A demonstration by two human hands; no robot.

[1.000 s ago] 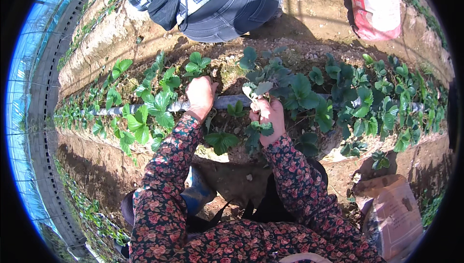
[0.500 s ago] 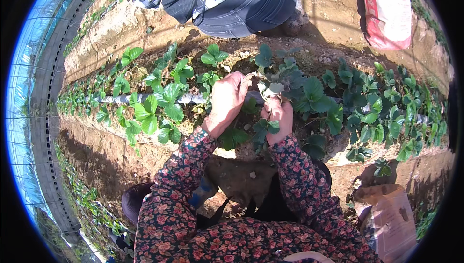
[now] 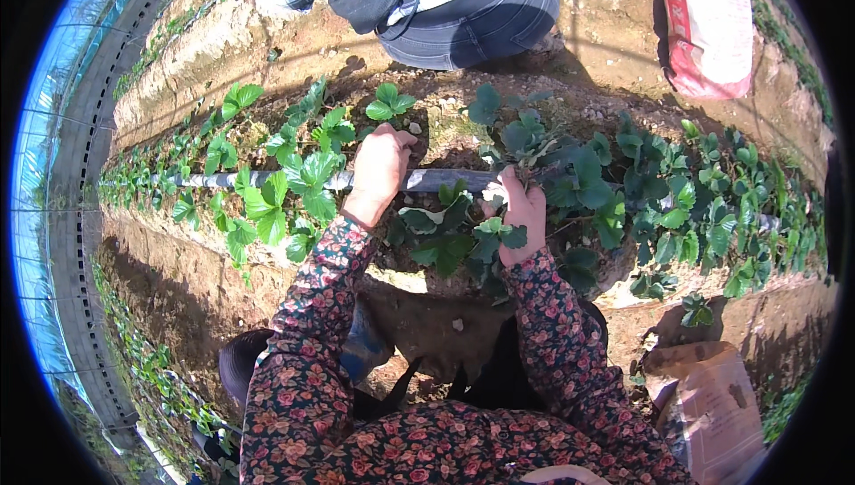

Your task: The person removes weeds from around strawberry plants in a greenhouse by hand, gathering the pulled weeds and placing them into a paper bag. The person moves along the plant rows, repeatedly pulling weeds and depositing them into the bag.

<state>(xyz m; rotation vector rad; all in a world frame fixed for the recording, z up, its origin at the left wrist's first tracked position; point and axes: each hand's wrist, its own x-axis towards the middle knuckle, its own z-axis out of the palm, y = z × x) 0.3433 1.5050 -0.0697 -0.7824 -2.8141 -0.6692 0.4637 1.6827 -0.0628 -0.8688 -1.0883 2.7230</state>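
My left hand (image 3: 381, 171) reaches over the pipe, its fingers curled together just below a small strawberry plant (image 3: 389, 104); what they pinch, if anything, is hidden. My right hand (image 3: 524, 211) is closed around a bunch of strawberry leaves (image 3: 527, 139), with greyish, withered-looking ones among the green. More strawberry leaves (image 3: 443, 249) spread low between my wrists. A grey pipe or hose (image 3: 436, 180) runs along the bed, passing under my left wrist and into the foliage at the right.
Strawberry plants (image 3: 677, 191) line the soil bed on both sides. Across it crouches a person in dark jeans (image 3: 472, 17) and a checked top. A white and red sack (image 3: 708, 26) lies at the far right, an open paper-like bag (image 3: 712, 405) near right. Blue plastic sheeting (image 3: 53, 129) edges the left.
My left hand has moved left, away from my right hand, to the small plant. The right hand has shifted slightly right. The person opposite has moved slightly right.
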